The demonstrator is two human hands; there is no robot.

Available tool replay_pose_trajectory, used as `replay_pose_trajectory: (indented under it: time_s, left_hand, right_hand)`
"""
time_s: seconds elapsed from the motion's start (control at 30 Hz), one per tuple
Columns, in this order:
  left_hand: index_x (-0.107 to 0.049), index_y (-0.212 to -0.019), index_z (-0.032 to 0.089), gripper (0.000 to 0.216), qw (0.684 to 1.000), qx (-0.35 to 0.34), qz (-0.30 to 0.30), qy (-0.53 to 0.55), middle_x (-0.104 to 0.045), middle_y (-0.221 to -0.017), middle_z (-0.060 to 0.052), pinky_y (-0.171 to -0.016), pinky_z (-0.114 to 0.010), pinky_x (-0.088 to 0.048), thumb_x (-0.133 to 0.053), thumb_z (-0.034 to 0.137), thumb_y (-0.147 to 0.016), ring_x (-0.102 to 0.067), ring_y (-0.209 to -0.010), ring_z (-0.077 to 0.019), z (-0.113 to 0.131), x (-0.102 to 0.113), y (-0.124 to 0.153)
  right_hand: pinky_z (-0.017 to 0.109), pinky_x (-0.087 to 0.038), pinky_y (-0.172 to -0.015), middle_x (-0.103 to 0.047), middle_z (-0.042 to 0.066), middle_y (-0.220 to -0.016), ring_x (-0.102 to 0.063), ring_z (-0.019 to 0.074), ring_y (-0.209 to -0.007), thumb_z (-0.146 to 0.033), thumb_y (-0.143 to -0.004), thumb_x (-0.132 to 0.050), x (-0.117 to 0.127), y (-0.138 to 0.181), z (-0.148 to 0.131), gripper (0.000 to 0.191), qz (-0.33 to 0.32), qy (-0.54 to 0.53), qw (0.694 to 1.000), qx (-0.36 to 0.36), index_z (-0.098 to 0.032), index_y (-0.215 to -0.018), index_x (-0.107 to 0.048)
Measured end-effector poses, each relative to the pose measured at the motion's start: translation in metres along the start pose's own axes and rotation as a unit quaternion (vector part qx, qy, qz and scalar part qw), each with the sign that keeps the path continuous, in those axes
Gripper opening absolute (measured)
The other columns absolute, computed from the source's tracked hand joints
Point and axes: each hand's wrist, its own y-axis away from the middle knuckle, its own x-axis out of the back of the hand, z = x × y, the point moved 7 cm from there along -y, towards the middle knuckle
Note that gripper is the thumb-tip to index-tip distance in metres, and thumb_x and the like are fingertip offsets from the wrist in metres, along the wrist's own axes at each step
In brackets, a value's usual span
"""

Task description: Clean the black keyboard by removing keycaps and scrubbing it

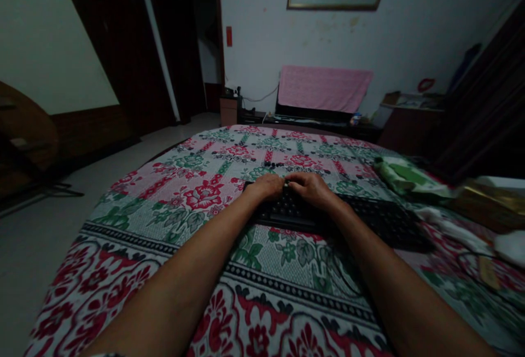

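Note:
A black computer keyboard [394, 223] lies flat on the patterned cloth, partly covered by my hands and right forearm. My left hand [268, 185] is over the keyboard's left part, with its fingers curled together near the far edge. Close beside it, my right hand [312, 188] has thumb and forefinger drawn into a pinch. Between the fingertips of both hands there is something small and pale, too dim to name. A thin black cable [346, 285] curves across the cloth under my right forearm.
A flowered cloth [200, 195] covers the broad surface. On the right lie a green and white packet [406, 176], a brown box [488, 204] and a crumpled white thing [447, 228]. A pink towel [324, 88] hangs by the far wall.

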Motion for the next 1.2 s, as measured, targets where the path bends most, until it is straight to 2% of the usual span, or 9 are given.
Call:
replay_pose_trajectory:
  time_s: [0.17, 0.37, 0.6, 0.73, 0.87, 1.03, 1.2]
  left_hand:
    - [-0.066, -0.104, 0.018, 0.033, 0.999, -0.02, 0.005, 0.047, -0.067, -0.107, -0.009, -0.084, -0.026, -0.045, -0.042, 0.022, -0.082, -0.06, -0.098, -0.019, -0.011, 0.006, 0.001]
    - [-0.07, -0.098, 0.016, 0.029, 0.981, -0.039, 0.017, 0.19, -0.07, -0.099, -0.003, -0.079, -0.018, -0.042, -0.049, 0.018, -0.077, -0.061, -0.09, -0.0137, -0.026, 0.009, 0.002]
    - [-0.071, -0.093, 0.017, 0.029, 0.97, -0.042, 0.012, 0.239, -0.071, -0.089, -0.001, -0.074, -0.019, -0.042, -0.048, 0.02, -0.075, -0.06, -0.082, -0.0136, -0.032, 0.002, -0.003]
    - [-0.07, -0.093, 0.016, 0.03, 0.957, -0.045, 0.001, 0.288, -0.07, -0.084, 0.0, -0.072, -0.018, -0.041, -0.05, 0.018, -0.071, -0.059, -0.079, -0.0123, -0.037, -0.003, -0.005]
    - [-0.07, -0.083, 0.013, 0.024, 0.94, -0.038, 0.006, 0.339, -0.065, -0.071, 0.002, -0.063, -0.018, -0.039, -0.05, 0.018, -0.069, -0.054, -0.068, -0.0105, -0.041, -0.003, -0.004]
    - [-0.066, -0.075, 0.012, 0.019, 0.9, -0.02, 0.003, 0.434, -0.054, -0.058, 0.004, -0.053, -0.018, -0.033, -0.056, 0.026, -0.067, -0.044, -0.054, -0.0073, -0.048, -0.005, -0.004]
    - [-0.065, -0.07, 0.013, 0.025, 0.896, -0.005, -0.005, 0.444, -0.048, -0.052, 0.005, -0.047, -0.018, -0.029, -0.059, 0.036, -0.065, -0.039, -0.05, -0.0069, -0.05, -0.012, -0.007]
  right_hand:
    - [0.032, -0.048, -0.084, -0.071, 0.005, -0.097, -0.065, 0.0187, -0.089, -0.02, -0.079, -0.053, 0.009, 0.003, 0.014, 0.027, 0.02, -0.009, 0.998, -0.064, -0.019, -0.1, -0.069]
    - [0.034, -0.048, -0.084, -0.071, 0.004, -0.096, -0.064, 0.0192, -0.09, -0.018, -0.075, -0.058, 0.014, 0.001, 0.012, 0.021, 0.053, -0.016, 0.997, -0.054, -0.021, -0.092, -0.071]
    - [0.03, -0.05, -0.078, -0.071, 0.005, -0.092, -0.065, 0.0177, -0.084, -0.017, -0.072, -0.059, -0.003, 0.001, 0.007, 0.025, 0.015, -0.039, 0.998, -0.055, -0.018, -0.095, -0.068]
    - [0.027, -0.049, -0.071, -0.071, 0.004, -0.085, -0.065, 0.0167, -0.079, -0.017, -0.071, -0.059, -0.005, -0.003, 0.004, 0.019, 0.007, -0.019, 0.999, -0.048, -0.018, -0.088, -0.069]
    - [0.024, -0.046, -0.064, -0.071, 0.001, -0.078, -0.064, 0.0152, -0.073, -0.018, -0.07, -0.062, -0.012, -0.014, 0.001, 0.015, -0.02, -0.003, 0.998, -0.052, -0.021, -0.082, -0.071]
    - [0.022, -0.043, -0.056, -0.07, 0.001, -0.071, -0.061, 0.0147, -0.065, -0.02, -0.066, -0.066, -0.019, -0.021, 0.004, 0.012, -0.034, 0.008, 0.997, -0.07, -0.021, -0.076, -0.072]
    - [0.021, -0.043, -0.055, -0.07, 0.001, -0.069, -0.061, 0.0135, -0.063, -0.019, -0.064, -0.066, -0.024, -0.017, 0.015, 0.01, -0.031, -0.042, 0.995, -0.088, -0.019, -0.072, -0.072]
